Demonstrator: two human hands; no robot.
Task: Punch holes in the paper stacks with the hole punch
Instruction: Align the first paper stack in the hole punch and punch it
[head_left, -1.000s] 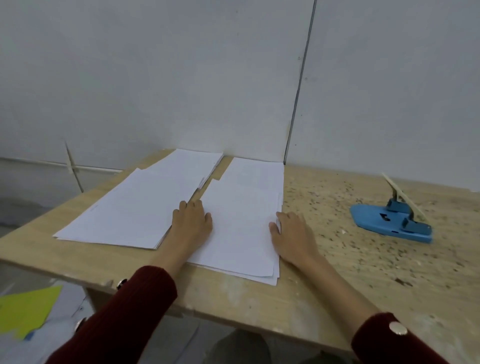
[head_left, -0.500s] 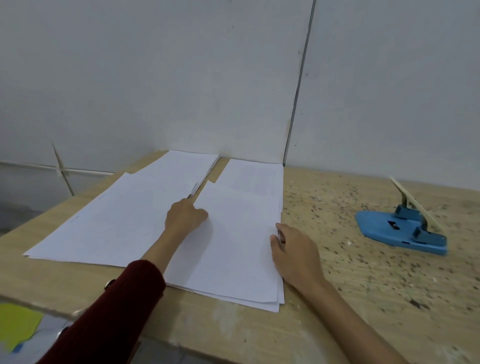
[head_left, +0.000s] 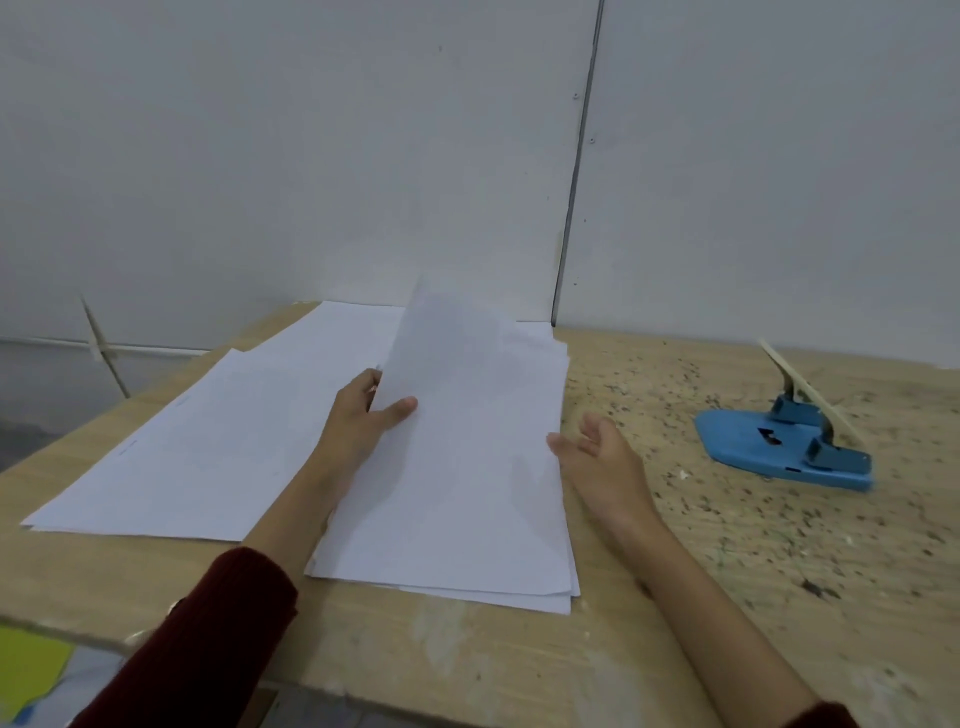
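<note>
Two stacks of white paper lie on the wooden table. The left stack (head_left: 208, 441) lies flat. My left hand (head_left: 358, 421) pinches the left edge of the top sheets (head_left: 457, 374) of the right stack (head_left: 467, 519), thumb on top, and their far end curls up off the pile. My right hand (head_left: 597, 452) hovers at the right edge of that stack, palm turned inward, fingers apart, holding nothing. The blue hole punch (head_left: 784, 447) sits on the table to the right, its pale lever raised, well apart from both hands.
The wooden table (head_left: 519, 665) is speckled with small paper bits around the punch. A grey wall stands right behind the stacks. Below the table's left front edge lies a yellow sheet (head_left: 26, 675) on the floor.
My left hand went from pressing flat on the right stack to gripping its top sheets and lifting their far end. My right hand came off the stack's edge and turned palm inward.
</note>
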